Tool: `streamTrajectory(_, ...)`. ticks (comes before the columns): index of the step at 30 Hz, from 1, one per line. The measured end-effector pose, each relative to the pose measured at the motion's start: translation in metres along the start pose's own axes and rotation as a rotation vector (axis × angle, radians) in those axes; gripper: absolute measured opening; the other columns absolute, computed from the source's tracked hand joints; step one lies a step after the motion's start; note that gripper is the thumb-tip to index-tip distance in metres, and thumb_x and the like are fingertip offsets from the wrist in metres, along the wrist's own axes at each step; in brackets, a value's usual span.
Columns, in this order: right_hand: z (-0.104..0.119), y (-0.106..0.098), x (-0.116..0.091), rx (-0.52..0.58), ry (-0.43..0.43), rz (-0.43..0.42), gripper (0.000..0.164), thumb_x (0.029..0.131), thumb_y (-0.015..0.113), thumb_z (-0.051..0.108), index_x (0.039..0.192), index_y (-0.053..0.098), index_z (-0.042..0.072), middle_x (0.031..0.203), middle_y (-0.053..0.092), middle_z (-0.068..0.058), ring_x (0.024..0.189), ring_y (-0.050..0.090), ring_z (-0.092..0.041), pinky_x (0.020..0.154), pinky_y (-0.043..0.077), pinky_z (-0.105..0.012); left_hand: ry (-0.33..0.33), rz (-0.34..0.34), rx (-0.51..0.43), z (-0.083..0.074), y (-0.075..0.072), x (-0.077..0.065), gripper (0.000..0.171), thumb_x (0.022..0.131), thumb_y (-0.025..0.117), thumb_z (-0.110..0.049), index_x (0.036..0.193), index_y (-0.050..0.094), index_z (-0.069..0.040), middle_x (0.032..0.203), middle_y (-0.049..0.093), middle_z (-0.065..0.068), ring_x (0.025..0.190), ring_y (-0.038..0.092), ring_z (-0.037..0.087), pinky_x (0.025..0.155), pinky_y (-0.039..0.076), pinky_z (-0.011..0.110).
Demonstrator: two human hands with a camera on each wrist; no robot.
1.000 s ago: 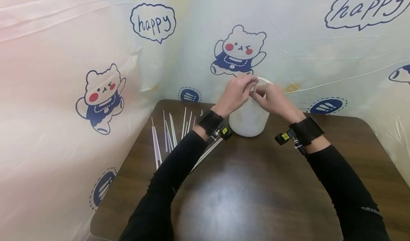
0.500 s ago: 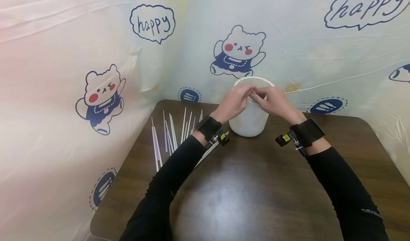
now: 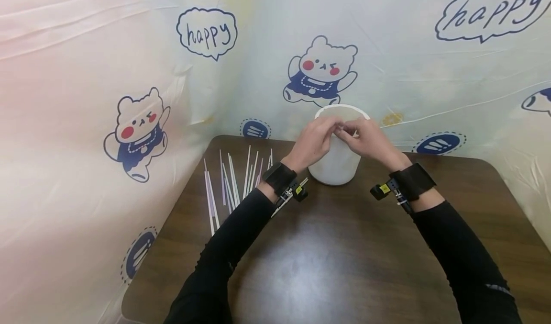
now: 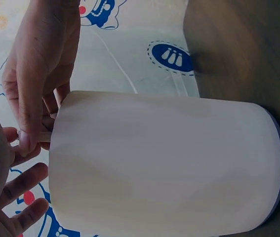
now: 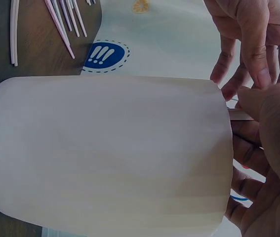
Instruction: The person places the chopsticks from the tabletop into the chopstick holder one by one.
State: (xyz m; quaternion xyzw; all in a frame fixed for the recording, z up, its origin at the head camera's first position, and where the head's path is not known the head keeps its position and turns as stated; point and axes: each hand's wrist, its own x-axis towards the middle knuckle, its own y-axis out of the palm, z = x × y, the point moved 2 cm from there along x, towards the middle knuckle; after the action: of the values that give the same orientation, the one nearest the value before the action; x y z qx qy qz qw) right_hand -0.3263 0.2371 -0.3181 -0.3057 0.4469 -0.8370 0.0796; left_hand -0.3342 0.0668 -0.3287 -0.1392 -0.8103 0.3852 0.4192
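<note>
A white bucket stands upright near the table's far edge, its rim below and behind the fingertips of both hands in the head view. My right hand pinches a thin pale stick between thumb and fingers at the bucket's rim. My left hand meets it there, its fingertips at the upper end of the stick, which they seem to pinch too. In the wrist views the lower part of the stick is hidden by the bucket's wall. The other left fingers spread beside the rim.
Several thin white and purple sticks lie on the brown table to the left, some under the left forearm. A patterned cloth wall rises close behind the bucket and along the left side.
My left hand has come down a little from above the rim, bringing the fingertips of both hands together and hiding the stick in the head view. The right hand has hardly moved.
</note>
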Motion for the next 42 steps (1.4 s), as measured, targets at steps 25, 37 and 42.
streamTrajectory(25,0.007,-0.013,-0.015,0.014,0.053,-0.099,0.027,0.097,0.07,0.025,0.108,0.073,0.001,0.099,0.075,-0.017,0.093,0.064,-0.028,0.085,0.051,-0.046,-0.148,-0.111,0.004,0.023,-0.016,-0.046,0.029,0.102,0.057,-0.01,0.131,0.06,-0.005,0.128,0.068,0.012,0.112,0.068,0.022,0.099,0.056,0.032)
streamTrajectory(37,0.053,-0.001,-0.043,-0.046,-0.267,-0.146,0.013,0.089,0.077,0.013,0.099,0.074,0.005,0.089,0.074,-0.006,0.084,0.067,-0.018,0.076,0.055,-0.036,-0.43,0.053,0.102,0.052,-0.045,-0.147,0.014,0.095,0.07,-0.022,0.103,0.07,-0.01,0.089,0.074,0.003,0.073,0.064,0.015,0.067,0.055,0.03)
streamTrajectory(42,0.072,0.022,-0.059,-0.048,-0.374,-0.083,0.015,0.086,0.078,0.014,0.097,0.072,0.006,0.088,0.074,-0.004,0.084,0.067,-0.017,0.075,0.057,-0.038,-0.509,0.331,0.084,0.045,-0.044,-0.193,0.012,0.088,0.079,-0.023,0.083,0.07,-0.018,0.073,0.068,-0.005,0.061,0.058,0.007,0.058,0.05,0.024)
